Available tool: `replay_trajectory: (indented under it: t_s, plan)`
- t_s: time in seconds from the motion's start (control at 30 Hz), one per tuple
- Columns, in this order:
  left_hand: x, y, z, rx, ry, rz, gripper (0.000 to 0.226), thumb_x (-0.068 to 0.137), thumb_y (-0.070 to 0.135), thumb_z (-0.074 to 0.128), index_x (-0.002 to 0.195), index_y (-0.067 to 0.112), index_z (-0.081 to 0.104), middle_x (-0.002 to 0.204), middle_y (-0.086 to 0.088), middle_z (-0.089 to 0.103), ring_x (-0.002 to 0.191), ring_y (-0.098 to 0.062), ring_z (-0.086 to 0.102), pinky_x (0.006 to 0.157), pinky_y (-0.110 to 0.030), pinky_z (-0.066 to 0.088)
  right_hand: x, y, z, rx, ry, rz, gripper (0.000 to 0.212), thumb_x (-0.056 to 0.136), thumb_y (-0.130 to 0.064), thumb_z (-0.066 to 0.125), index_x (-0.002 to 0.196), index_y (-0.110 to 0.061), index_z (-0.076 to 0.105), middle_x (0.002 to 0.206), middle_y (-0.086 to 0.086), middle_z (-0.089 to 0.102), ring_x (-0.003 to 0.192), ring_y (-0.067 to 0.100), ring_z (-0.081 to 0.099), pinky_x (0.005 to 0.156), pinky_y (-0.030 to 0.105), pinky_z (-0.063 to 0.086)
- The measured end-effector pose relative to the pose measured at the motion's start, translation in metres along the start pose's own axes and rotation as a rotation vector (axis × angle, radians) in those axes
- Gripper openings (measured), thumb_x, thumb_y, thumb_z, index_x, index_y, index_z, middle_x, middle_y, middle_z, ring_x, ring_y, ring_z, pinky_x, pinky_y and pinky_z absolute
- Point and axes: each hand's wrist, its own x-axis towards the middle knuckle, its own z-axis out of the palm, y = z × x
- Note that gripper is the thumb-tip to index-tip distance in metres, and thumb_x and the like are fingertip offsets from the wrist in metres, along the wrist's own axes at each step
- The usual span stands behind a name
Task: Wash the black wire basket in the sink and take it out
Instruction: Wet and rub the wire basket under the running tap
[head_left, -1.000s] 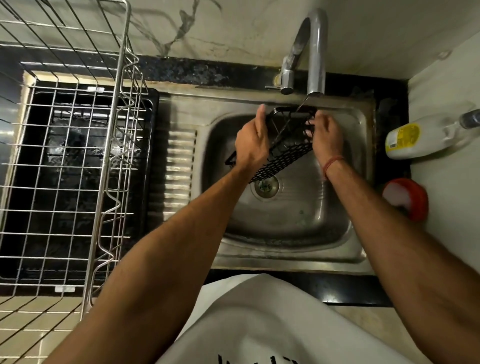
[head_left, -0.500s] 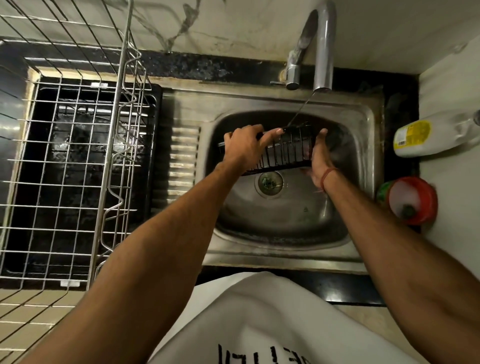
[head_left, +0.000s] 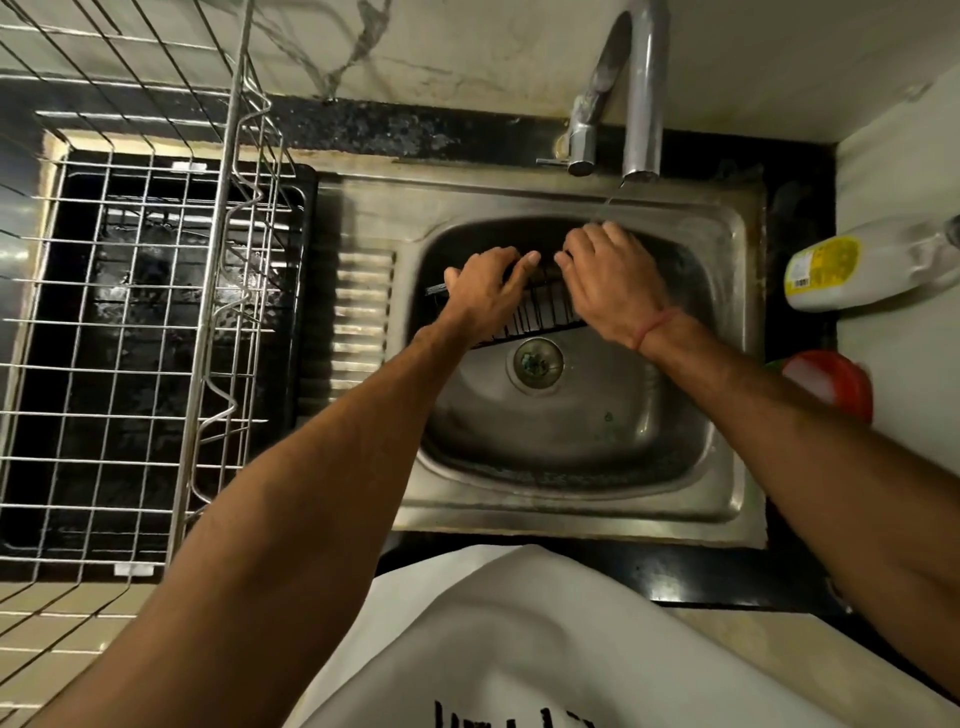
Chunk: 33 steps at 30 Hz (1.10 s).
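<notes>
Steel sink (head_left: 737, 364) in black counter (head_left: 395, 135); left hand (head_left: 485, 291) grips black wire basket (head_left: 543, 312), right hand (head_left: 610, 286) lies flat on it, basket mostly hidden.

You are standing in a home kitchen. In front of you is a shiny steel sink (head_left: 737, 364) with a ribbed draining side and a round drain hole (head_left: 537, 362) in the middle. A curved silver tap (head_left: 641, 88) sticks out from the pale marble wall (head_left: 467, 47) and lets down a thin stream of water. The counter around the sink is black speckled stone (head_left: 395, 132). On your left stands a silver wire dish rack (head_left: 156, 322) over a black tray. On your right lies a white plastic bottle with a yellow label (head_left: 852, 267), and a round red tub (head_left: 831, 382) sits near it.
</notes>
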Motion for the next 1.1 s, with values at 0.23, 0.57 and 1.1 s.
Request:
replay_trajectory:
  t_s: [0.23, 0.57, 1.1]
  plan:
    - [-0.006, -0.014, -0.001, 0.031, 0.104, 0.06, 0.022, 0.114, 0.034, 0.045, 0.12, 0.024, 0.064, 0.109, 0.005, 0.062, 0.102, -0.014, 0.056, 0.097, -0.045, 0.035, 0.043, 0.007, 0.018, 0.144, -0.006, 0.124, 0.043, 0.116, -0.038, 0.027, 0.091, -0.019, 0.057, 0.076, 0.0, 0.049, 0.076, 0.018, 0.042, 0.075, 0.034, 0.036]
    - [0.007, -0.022, 0.005, 0.237, 0.125, -0.086, 0.04, 0.115, 0.051, 0.037, 0.123, 0.029, 0.069, 0.114, 0.002, 0.072, 0.114, -0.024, 0.059, 0.093, -0.042, 0.025, 0.028, 0.007, 0.029, 0.157, -0.027, 0.133, 0.04, 0.114, -0.036, 0.034, 0.119, -0.011, 0.063, 0.115, 0.013, 0.066, 0.112, 0.031, 0.06, 0.105, 0.044, 0.044]
    - [0.015, -0.018, 0.008, 0.296, 0.089, -0.018, 0.035, 0.113, 0.046, 0.045, 0.128, 0.027, 0.07, 0.123, 0.0, 0.071, 0.117, -0.025, 0.062, 0.099, -0.045, 0.037, -0.03, -0.015, 0.039, 0.045, -0.185, -0.009, 0.065, 0.115, -0.046, 0.012, 0.169, -0.011, 0.003, 0.177, 0.009, 0.001, 0.163, 0.021, -0.001, 0.132, 0.046, 0.011]
